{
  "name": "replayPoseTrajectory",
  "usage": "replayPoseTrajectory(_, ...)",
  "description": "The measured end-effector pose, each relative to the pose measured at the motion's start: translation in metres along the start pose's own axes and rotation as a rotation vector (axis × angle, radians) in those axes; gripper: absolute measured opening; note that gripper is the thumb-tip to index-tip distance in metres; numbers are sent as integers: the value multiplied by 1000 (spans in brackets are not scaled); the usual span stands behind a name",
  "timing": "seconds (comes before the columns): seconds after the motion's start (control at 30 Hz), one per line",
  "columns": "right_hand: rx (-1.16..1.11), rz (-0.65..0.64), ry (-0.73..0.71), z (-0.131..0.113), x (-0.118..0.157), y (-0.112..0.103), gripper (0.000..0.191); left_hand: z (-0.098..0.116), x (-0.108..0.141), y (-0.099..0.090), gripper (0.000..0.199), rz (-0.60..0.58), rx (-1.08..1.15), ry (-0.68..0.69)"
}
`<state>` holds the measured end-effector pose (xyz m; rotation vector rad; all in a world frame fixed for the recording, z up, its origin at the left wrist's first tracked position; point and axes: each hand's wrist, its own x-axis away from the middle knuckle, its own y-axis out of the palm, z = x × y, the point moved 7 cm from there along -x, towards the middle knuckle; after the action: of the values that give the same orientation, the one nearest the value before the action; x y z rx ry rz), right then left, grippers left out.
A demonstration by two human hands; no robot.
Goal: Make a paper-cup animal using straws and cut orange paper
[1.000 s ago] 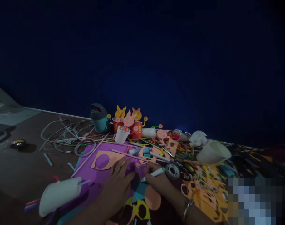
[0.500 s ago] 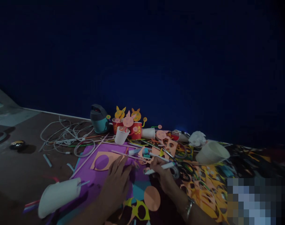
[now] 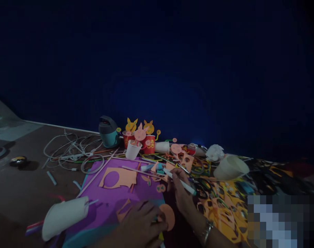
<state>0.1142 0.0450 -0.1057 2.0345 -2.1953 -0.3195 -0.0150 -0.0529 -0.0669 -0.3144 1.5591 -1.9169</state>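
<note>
In my right hand point(image 3: 181, 193), which is closed, is a white marker pen point(image 3: 189, 188) with a green end. It slants up-left, just above two small peach discs point(image 3: 160, 188) with green marks. My left hand point(image 3: 143, 222) is low in the middle, fingers curled at the left edge of a large peach paper circle point(image 3: 170, 217); its thumb and fingertips meet around that edge. Beside this hand, a peach paper scrap point(image 3: 125, 210) lies on a purple sheet point(image 3: 97, 203). Farther up the sheet is a peach piece with a round hole point(image 3: 131, 175).
A white paper cup point(image 3: 66, 215) lies tipped at the left. Behind stand a white cup point(image 3: 133, 151) and a red cup point(image 3: 149, 146) with paper animal faces. A teal-grey device point(image 3: 109, 132) and coiled cables point(image 3: 71, 146) sit farther left. Yellow scraps point(image 3: 224, 213) and a cream cup point(image 3: 231, 168) occupy the right.
My left hand has moved down and right from the holed peach piece to the large circle. My right hand has turned the marker, so its green end now points down-right.
</note>
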Motion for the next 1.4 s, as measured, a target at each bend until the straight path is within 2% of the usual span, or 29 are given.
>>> replayPoseTrajectory(0.13, 40, -58, 65, 4, 0, 5, 23, -22, 1, -1, 17, 21, -53, -225)
replayPoseTrajectory(0.23, 83, -76, 86, 4, 0, 7, 28, -35, 3, -10, 13, 40, -57, -319)
replayPoseTrajectory(0.37, 144, -90, 93, 1, 0, 9, 36, -36, 4, -18, 18, 55, -13, -312)
replayPoseTrajectory(0.47, 147, -129, 106, 4, 0, 12, 39, -35, 4, -16, 16, 59, -22, -301)
replayPoseTrajectory(0.67, 181, -206, 129, 11, -1, 15, 34, -29, 3, -9, 13, 56, -46, -242)
replayPoseTrajectory(0.83, 267, -255, 82, 13, 0, 18, 26, -29, 4, -6, 16, 58, -72, -247)
replayPoseTrajectory(1.03, 388, -160, -43, 1, 3, 13, 22, -29, 4, -7, 17, 70, -92, -254)
replayPoseTrajectory(1.13, 392, -168, -89, -9, 6, 15, 18, -31, 5, -9, 13, 92, -103, -275)
replayPoseTrajectory(1.4, 227, -226, 34, 6, 4, 18, 30, -35, 7, -5, 10, 124, -59, -256)
